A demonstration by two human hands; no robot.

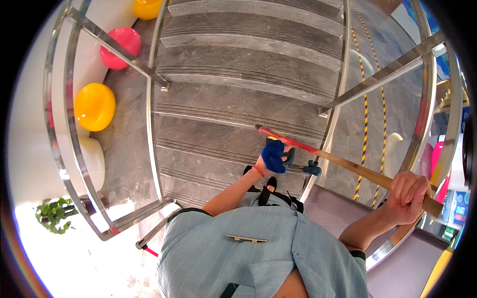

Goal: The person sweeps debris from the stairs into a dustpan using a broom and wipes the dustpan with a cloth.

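Note:
A bunched blue cloth (274, 156) is in my left hand (264, 166), beside the red part of a long pole; the cloth hides much of the hand. My right hand (407, 197) is closed around the wooden end of that pole (348, 164), at the right above the handrail. The pole slants from there to its red tip over the steps. Something small and yellow shows between the cloth and the pole. Dark teal pieces (312, 168) lie or hang near the foot of the right railing; I cannot tell what they belong to.
Grey stone-look stairs (238, 97) with ridged edges lie ahead. Metal railings with clear panels stand on the left (150, 123) and right (376, 83). Beyond the left one are round yellow (95, 107) and pink (121, 47) seats and a green plant (56, 215). Striped floor tape (365, 123) runs at right.

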